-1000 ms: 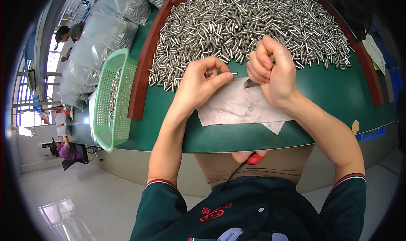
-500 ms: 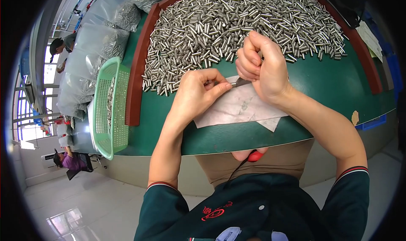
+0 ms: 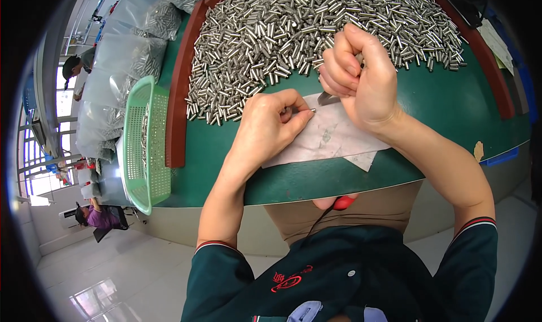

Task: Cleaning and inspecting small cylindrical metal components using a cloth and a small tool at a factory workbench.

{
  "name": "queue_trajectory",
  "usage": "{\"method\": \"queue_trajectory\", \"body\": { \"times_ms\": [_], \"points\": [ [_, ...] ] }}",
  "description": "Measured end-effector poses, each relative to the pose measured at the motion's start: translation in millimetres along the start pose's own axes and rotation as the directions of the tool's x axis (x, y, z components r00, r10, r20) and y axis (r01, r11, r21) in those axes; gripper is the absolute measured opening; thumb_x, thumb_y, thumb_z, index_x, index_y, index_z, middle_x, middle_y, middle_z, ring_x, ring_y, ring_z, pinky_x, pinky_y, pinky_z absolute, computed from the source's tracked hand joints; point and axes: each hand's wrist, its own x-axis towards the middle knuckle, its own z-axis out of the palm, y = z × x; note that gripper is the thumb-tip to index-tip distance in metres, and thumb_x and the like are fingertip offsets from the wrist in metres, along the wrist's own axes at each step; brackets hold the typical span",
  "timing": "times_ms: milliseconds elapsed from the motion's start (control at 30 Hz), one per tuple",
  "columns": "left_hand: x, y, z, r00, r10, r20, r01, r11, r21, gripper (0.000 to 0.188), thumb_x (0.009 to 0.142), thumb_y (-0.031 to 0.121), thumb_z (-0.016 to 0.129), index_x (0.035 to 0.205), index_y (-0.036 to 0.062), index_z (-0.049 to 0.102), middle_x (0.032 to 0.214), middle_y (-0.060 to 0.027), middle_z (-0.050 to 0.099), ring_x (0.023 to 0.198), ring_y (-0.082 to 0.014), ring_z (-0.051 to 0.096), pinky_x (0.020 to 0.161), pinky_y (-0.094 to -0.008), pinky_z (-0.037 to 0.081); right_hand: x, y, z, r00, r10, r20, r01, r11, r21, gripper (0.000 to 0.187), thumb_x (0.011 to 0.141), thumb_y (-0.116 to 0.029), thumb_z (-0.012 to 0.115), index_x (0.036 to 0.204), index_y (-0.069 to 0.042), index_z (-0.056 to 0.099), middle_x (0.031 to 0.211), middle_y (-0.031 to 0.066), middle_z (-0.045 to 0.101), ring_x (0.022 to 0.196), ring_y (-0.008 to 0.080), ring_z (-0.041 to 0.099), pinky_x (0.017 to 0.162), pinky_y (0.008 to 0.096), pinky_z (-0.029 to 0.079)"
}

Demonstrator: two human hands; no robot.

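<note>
My left hand (image 3: 268,123) pinches a small shiny metal pin (image 3: 313,110) between thumb and forefinger; only its tip shows. To its right, my right hand (image 3: 370,88) is closed like a fist around a tool with a flat grey blade (image 3: 326,99); its handle is hidden in the palm. A small gap separates the blade from the pin. Beneath both hands a pale, stained cloth (image 3: 333,136) lies on the green tabletop (image 3: 446,107). Beyond them spreads a large heap of loose metal pins (image 3: 316,34).
Red-brown rails (image 3: 176,130) border the heap at left and right. Outside the left rail stands a green perforated basket (image 3: 159,178) containing pins. Clear plastic bags (image 3: 113,85) of metal parts line the far left. Two other people (image 3: 100,216) are in the left background.
My right hand has moved up and right, drawing the blade away from the pin. My left hand keeps its pinch, shifted only slightly. The view has tilted a little.
</note>
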Motion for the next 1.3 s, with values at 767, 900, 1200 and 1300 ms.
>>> {"method": "queue_trajectory", "body": {
  "times_ms": [767, 900, 1200, 1300],
  "points": [
    [1.1, 0.1, 2.0, 0.999, -0.031, -0.023, 0.03, 0.998, -0.059, 0.011, 0.067, 0.008, 0.066, 0.067, -0.0001, 0.059, 0.049, -0.0085, 0.052, 0.042, -0.0157, 0.048, 0.044, -0.0284, 0.039, -5.6, 9.0, 5.6, 1.0, 0.014, -0.009, -0.014, 1.0, -0.028, 0.04, 0.089, -0.027, 0.029, 0.052, -0.012, 0.026, 0.041, -0.0033, 0.024, 0.038, 0.0063, 0.016, 0.038, 0.0224, 0.015],
    [3.6, -1.0, 4.4, 1.0, 0.009, -0.025, -0.011, 0.998, -0.064, 0.012, 0.066, 0.008, 0.067, 0.067, -0.0001, 0.058, 0.052, -0.0098, 0.054, 0.045, -0.0179, 0.052, 0.046, -0.0294, 0.041, -8.5, 11.1, 7.8, 0.999, -0.043, 0.02, 0.045, 0.993, -0.111, 0.041, 0.089, -0.027, 0.031, 0.051, -0.012, 0.027, 0.042, -0.0029, 0.024, 0.039, 0.0067, 0.017, 0.039, 0.023, 0.016],
    [4.8, -1.7, 4.2, 1.0, 0.003, -0.002, -0.003, 0.999, -0.051, 0.013, 0.065, 0.008, 0.067, 0.065, -0.0004, 0.057, 0.053, -0.0097, 0.054, 0.046, -0.018, 0.052, 0.047, -0.0302, 0.041, -15.0, 14.0, 9.6, 0.993, -0.092, 0.068, 0.101, 0.986, -0.13, 0.036, 0.084, -0.018, 0.038, 0.051, -0.005, 0.033, 0.046, -0.0018, 0.032, 0.043, 0.0056, 0.027, 0.04, 0.0228, 0.024],
    [5.5, -5.2, 4.7, 0.999, 0.04, -0.014, -0.041, 0.997, -0.07, 0.011, 0.065, 0.007, 0.066, 0.065, -0.0006, 0.058, 0.053, -0.0092, 0.054, 0.047, -0.017, 0.052, 0.048, -0.0298, 0.042, -14.9, 16.5, 10.4, 0.99, -0.117, 0.079, 0.128, 0.98, -0.153, 0.037, 0.084, -0.019, 0.039, 0.05, -0.005, 0.034, 0.046, -0.0017, 0.033, 0.043, 0.006, 0.028, 0.039, 0.0232, 0.025]
  ]
}}
